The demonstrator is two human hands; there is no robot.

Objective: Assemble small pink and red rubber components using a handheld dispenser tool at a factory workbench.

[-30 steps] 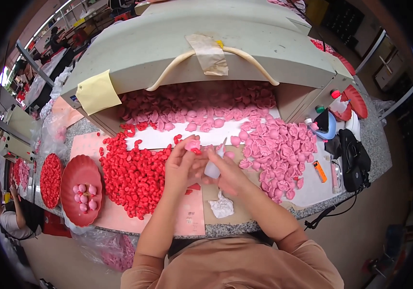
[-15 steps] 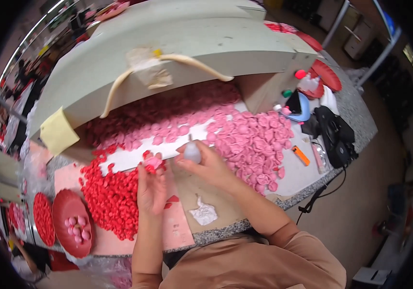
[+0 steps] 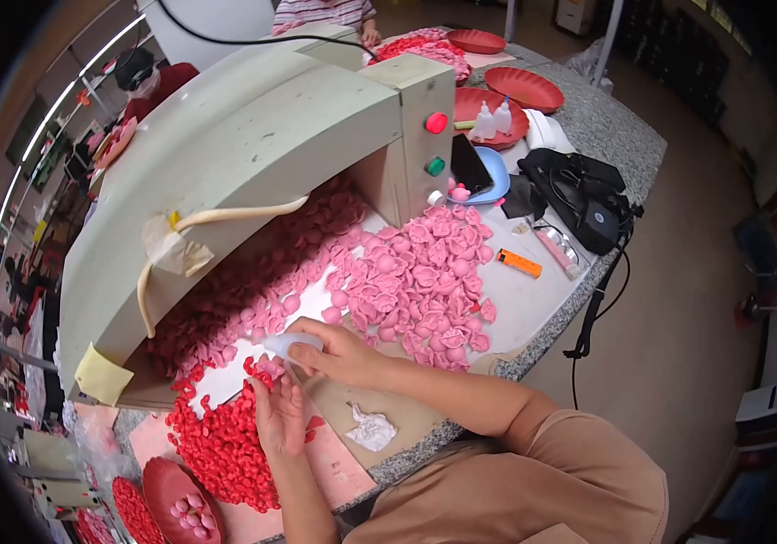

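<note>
The left hand point(image 3: 280, 415) lies palm up at the surface point(image 3: 534, 308) edge, fingers loosely pinching a small pink petal piece point(image 3: 270, 367) at its tips. Just beyond and to its right, the right hand point(image 3: 339, 352) is closed around a small white squeeze bottle point(image 3: 287, 344), long axis level, nozzle pointing left over that piece. Red pieces point(image 3: 216, 444) heap left of the grip, pink ones point(image 3: 416, 276) farther right, the grey machine hood point(image 3: 243, 154) beyond.

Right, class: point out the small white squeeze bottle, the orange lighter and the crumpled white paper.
small white squeeze bottle point(image 3: 287, 344), head view, its body.
orange lighter point(image 3: 519, 263), head view, its middle.
crumpled white paper point(image 3: 371, 429), head view, its centre.
</note>
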